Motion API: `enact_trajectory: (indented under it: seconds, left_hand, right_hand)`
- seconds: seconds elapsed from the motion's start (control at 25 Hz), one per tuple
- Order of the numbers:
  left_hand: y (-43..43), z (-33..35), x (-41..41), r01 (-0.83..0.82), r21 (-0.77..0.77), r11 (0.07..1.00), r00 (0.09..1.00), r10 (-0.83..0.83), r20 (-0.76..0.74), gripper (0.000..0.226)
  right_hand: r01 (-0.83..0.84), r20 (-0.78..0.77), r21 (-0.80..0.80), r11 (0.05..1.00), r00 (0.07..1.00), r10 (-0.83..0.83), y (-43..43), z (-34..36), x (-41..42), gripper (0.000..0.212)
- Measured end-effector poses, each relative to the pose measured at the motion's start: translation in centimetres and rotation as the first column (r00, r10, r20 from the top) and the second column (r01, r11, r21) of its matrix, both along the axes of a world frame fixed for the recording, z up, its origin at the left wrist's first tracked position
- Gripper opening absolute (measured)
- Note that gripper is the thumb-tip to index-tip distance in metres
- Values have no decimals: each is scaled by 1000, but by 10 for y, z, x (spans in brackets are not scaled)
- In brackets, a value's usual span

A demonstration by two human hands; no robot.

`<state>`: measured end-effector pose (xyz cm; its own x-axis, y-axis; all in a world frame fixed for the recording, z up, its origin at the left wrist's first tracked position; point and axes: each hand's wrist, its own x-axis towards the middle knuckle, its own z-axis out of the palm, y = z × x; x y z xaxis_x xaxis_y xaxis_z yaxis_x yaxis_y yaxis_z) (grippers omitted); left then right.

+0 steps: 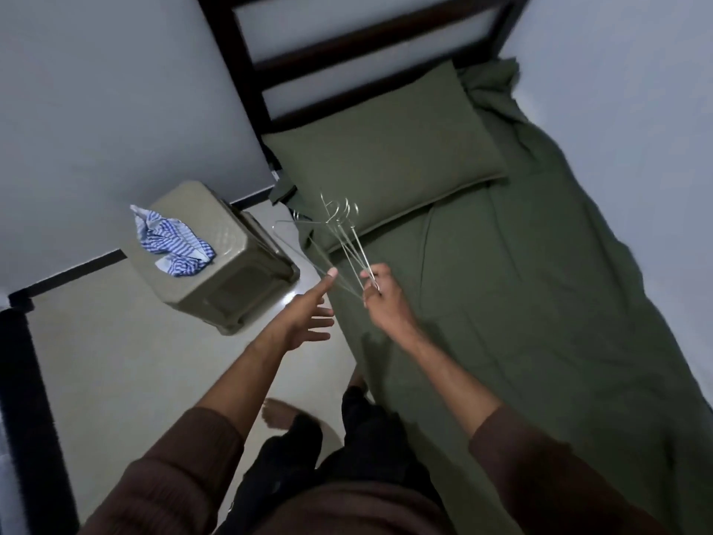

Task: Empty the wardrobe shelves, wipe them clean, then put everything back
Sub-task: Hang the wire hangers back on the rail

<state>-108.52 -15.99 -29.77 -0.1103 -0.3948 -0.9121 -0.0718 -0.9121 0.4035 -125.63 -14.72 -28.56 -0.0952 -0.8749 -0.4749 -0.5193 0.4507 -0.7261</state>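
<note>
Several thin wire hangers [339, 241] pinched in right hand [380, 299], left hand [304, 322] splayed, fingertip touching them.

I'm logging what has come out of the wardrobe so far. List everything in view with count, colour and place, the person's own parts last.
wire hangers: a bunch, count unclear, silver, held above the bed's near edge
pillow: one, olive green, at the head of the bed
bed sheet: one, olive green, covering the bed
headboard: one, dark, against the wall
stool: one, khaki, on the floor beside the bed
striped cloth: one, blue and white, crumpled on the stool
floor: pale
right hand: grips the hangers' lower ends
left hand: fingers spread, thumb touching the hangers
sleeves: two, brown
</note>
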Motion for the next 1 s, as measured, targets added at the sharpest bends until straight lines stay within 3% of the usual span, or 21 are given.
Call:
enact_trajectory:
  seconds: [0.12,0.2,0.28,0.44,0.52,0.64,0.72,0.88,1.0]
  left_hand:
    - [3,16,59,-173,-22,985,982,171,-85,78]
    - [9,22,104,-338,-55,940,935,328,-134,47]
    - [18,30,150,-522,-92,848,842,496,-213,20]
    - [46,45,244,-777,-140,614,621,712,-328,18]
    - [67,51,293,-874,-209,439,485,818,-311,16]
    - [83,61,342,-928,-342,145,240,937,-254,12]
    - [96,71,379,-927,-375,14,104,970,-221,12]
    - [109,86,446,-931,-327,-162,-83,967,-241,24]
    - [113,93,483,-916,-347,-201,-119,963,-242,22]
  right_hand:
    - [-161,112,-80,984,979,170,3,34,75,23]
    - [-268,169,-126,955,943,287,10,53,127,23]
    - [-354,216,-166,921,898,384,17,71,176,23]
    - [-515,239,-192,835,801,549,28,95,269,21]
    - [-601,217,-231,766,735,642,39,99,318,18]
    - [-678,138,-273,683,675,725,47,98,365,17]
    - [-691,173,-296,659,640,749,56,99,401,17]
    - [-602,302,-317,733,669,679,75,104,467,17]
    - [-444,447,-317,838,710,545,85,108,513,26]
